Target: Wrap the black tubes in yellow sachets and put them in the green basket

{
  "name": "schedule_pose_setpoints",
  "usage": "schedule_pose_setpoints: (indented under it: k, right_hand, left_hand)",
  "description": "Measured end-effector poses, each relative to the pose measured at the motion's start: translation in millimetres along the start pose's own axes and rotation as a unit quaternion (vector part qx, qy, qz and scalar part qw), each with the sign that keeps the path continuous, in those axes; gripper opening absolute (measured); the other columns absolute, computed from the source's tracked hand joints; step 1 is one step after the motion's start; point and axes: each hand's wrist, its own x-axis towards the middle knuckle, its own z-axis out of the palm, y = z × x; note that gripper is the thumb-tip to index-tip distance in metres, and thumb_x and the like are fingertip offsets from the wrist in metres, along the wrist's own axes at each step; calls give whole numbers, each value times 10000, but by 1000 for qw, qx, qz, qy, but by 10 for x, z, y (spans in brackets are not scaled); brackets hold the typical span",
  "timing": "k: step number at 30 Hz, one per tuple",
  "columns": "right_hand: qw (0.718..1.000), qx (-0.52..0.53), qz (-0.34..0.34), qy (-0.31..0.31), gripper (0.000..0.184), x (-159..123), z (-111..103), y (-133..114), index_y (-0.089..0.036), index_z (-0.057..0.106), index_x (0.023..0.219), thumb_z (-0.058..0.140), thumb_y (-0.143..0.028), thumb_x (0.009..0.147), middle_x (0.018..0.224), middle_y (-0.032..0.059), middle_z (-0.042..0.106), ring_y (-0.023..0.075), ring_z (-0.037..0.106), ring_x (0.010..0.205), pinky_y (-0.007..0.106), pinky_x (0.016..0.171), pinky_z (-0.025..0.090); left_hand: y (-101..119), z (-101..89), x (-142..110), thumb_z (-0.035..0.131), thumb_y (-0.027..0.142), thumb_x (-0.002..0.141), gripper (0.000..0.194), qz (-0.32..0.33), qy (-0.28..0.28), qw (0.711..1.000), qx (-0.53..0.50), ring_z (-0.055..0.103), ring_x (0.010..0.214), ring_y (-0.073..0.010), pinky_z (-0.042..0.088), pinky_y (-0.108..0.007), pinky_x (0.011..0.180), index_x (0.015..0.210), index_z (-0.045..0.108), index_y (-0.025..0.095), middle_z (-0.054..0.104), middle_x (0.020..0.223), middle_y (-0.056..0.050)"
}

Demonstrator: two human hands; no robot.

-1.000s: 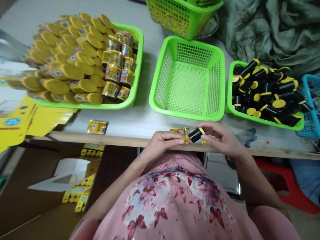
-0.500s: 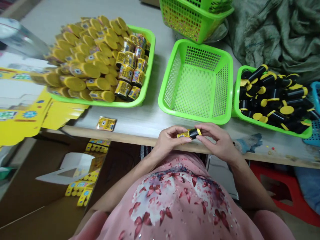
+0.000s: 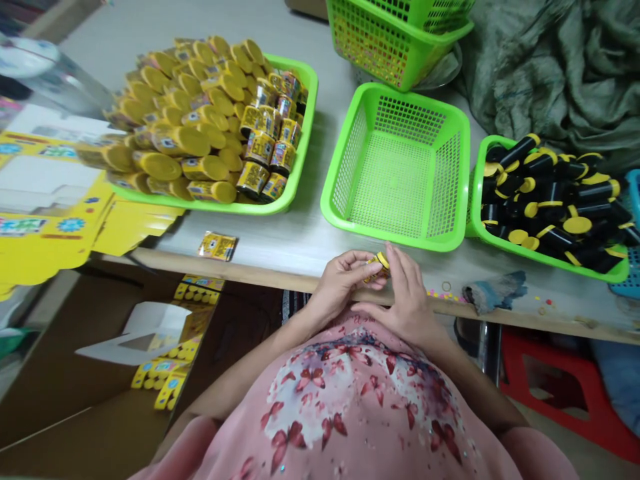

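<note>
My left hand (image 3: 345, 280) is closed round a small container (image 3: 380, 263) with a yellow lid and a printed yellow sleeve, just over the table's front edge. Beside it, my right hand (image 3: 407, 287) has its fingers stretched out flat, their tips against or very near the lid end. Part of the container is hidden by fingers. To the left on the table lie flat printed yellow sleeves (image 3: 218, 246). At the right, a green basket (image 3: 555, 257) holds black containers with yellow lids (image 3: 553, 193). Sleeved yellow containers (image 3: 200, 133) are heaped in a green basket (image 3: 300, 180) at the left.
Straight ahead stands another green basket (image 3: 395, 240), with stacked green baskets (image 3: 370, 47) behind it. Yellow printed card (image 3: 55, 247) lies at the far left, above a cardboard box (image 3: 65, 393). Grey-green sacking (image 3: 555, 73) fills the back right. A crumpled bluish rag (image 3: 495, 291) lies near the front edge.
The sleeve now covers the black body of the container in my left hand. My right hand has gone from pinching the lid end to flat, stretched fingers. The view has shifted slightly.
</note>
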Motion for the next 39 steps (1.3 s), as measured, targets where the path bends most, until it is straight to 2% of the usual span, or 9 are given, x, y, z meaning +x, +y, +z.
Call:
schedule_pose_setpoints:
  k: [3, 5, 8, 10, 20, 25, 33, 36, 39]
  right_hand:
    - [996, -23, 30, 76, 807, -8, 116, -44, -254, 204, 1576, 642, -268, 899, 1365, 163, 575, 330, 572, 1267, 549, 1059, 518]
    - [994, -3, 45, 98, 754, -7, 140, -42, -269, 254, 1550, 595, -190, 882, 1314, 142, 599, 307, 609, 1207, 521, 1014, 555]
    - [995, 39, 43, 85, 734, -11, 98, -19, -267, 316, 1514, 600, -175, 843, 1297, 128, 613, 295, 618, 1199, 496, 986, 580]
    - [996, 55, 29, 71, 721, -14, 46, -6, -270, 335, 1503, 609, -183, 842, 1294, 123, 622, 293, 618, 1205, 490, 984, 583]
    - [992, 121, -11, 37, 718, -18, -91, -8, -278, 339, 1519, 654, -192, 880, 1284, 113, 665, 268, 656, 1178, 443, 978, 586]
    - [994, 101, -9, 32, 751, -42, -71, -20, -287, 277, 1546, 607, -137, 889, 1282, 104, 663, 257, 645, 1193, 451, 994, 578]
    - [1000, 0, -28, -4, 705, -32, 28, -67, -239, 184, 1588, 495, -146, 962, 1341, 150, 610, 289, 585, 1261, 515, 1028, 547]
    - [998, 2, -17, -57, 674, 44, -38, -64, -229, 208, 1586, 479, -150, 975, 1409, 152, 565, 279, 551, 1307, 498, 1052, 537]
    - [987, 37, -74, -137, 645, 183, -184, 10, -255, 266, 1573, 452, -133, 968, 1536, 112, 467, 261, 442, 1426, 486, 1122, 493]
  left_hand:
    - [-32, 16, -15, 919, 292, 628, 360, 12, -11, 1000, -6, 701, 584, -125, 577, -209, 599, 874, 686, 171, 739, 679, 22]
    - [-41, 7, -25, 889, 372, 674, 348, -23, -48, 999, -12, 710, 613, -146, 584, -228, 602, 877, 708, 156, 749, 711, -13]
    - [-46, -30, -35, 808, 467, 752, 379, -90, -99, 991, -25, 752, 749, -228, 620, -316, 688, 912, 743, 129, 774, 796, -96]
    - [-44, -48, -41, 799, 439, 767, 368, -102, -107, 989, -27, 761, 824, -257, 626, -344, 739, 951, 753, 124, 781, 833, -119]
    - [7, -94, -64, 893, 380, 658, 355, -123, -117, 985, -25, 753, 747, -219, 605, -307, 719, 897, 789, 139, 784, 793, -104]
    - [23, -73, -91, 937, 284, 561, 298, -81, -35, 996, 17, 671, 613, -124, 547, -238, 651, 776, 792, 137, 761, 743, -51]
    - [5, 40, -86, 946, 314, 501, 398, 95, 89, 981, 142, 651, 691, -148, 526, -257, 679, 800, 742, 147, 728, 745, -12]
    - [20, -6, -74, 948, 314, 483, 502, 103, 79, 983, 128, 604, 629, -121, 483, -234, 620, 892, 710, 144, 678, 695, 24]
    - [57, -118, -50, 930, 280, 527, 611, 94, 10, 988, 122, 610, 648, -124, 480, -246, 655, 1069, 677, 155, 675, 720, 33]
